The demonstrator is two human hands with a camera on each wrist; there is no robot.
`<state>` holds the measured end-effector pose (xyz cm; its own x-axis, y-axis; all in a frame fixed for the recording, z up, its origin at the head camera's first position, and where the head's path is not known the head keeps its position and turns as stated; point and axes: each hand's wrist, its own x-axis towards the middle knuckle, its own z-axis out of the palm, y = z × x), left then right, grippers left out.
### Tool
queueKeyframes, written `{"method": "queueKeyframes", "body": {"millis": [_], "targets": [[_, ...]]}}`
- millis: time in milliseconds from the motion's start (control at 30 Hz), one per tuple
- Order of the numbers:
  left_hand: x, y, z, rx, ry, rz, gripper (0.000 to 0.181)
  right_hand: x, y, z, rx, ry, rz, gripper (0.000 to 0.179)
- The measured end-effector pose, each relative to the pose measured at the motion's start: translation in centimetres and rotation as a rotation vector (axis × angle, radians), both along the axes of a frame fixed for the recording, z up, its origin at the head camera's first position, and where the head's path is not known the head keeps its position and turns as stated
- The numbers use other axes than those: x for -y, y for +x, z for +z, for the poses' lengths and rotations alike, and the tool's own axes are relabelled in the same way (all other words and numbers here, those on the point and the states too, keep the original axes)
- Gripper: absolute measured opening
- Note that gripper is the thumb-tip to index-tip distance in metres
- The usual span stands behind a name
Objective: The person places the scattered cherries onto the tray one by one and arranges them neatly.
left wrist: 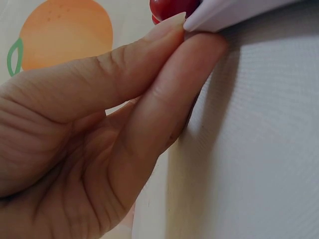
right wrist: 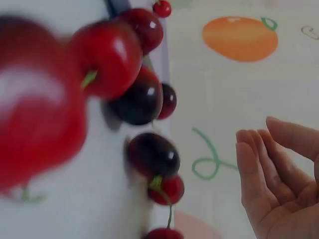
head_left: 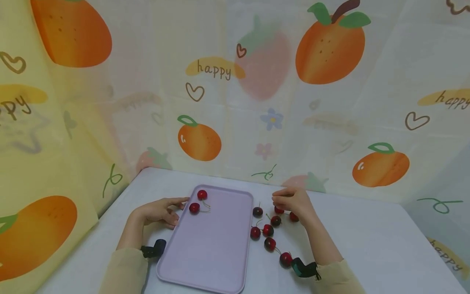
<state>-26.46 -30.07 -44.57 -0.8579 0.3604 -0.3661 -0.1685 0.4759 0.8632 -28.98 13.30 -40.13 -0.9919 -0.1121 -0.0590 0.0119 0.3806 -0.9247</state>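
Tray (head_left: pixel 207 249): edge pinched by left hand (head_left: pixel 158 212). Right of tray: right hand (head_left: pixel 293 202), slightly parted, empty; cherries (head_left: pixel 268 230), could roll if brushed.

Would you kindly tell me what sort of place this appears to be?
Probably a screened-off tabletop workspace: a white table has a fruit-printed backdrop behind it, and a lilac tray and cherries lie on top.

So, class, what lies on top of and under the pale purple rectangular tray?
Two round, glossy red cherries lie on the tray near its far left corner. It covers the white tabletop beneath, hiding anything underneath.
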Motion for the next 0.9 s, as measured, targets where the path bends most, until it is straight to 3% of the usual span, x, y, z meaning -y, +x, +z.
{"method": "queueKeyframes", "body": {"millis": [233,367,700,900], "targets": [[0.0,-0.1,0.0,0.001,0.009,-0.010,0.079,-2.7,0.0,-1.0,0.046,0.035,0.097,0.034],[-0.1,-0.2,0.0,-0.001,0.008,-0.017,0.079,-4.3,0.1,-1.6,0.067,0.093,0.192,0.035],[0.0,-0.3,0.0,0.008,-0.002,-0.010,0.080,-7.2,0.1,-3.7,0.155,0.103,0.529,0.032],[0.0,-0.2,-0.1,0.014,-0.004,-0.002,0.081,-7.7,0.1,-4.7,0.201,0.083,0.674,0.026]]}}
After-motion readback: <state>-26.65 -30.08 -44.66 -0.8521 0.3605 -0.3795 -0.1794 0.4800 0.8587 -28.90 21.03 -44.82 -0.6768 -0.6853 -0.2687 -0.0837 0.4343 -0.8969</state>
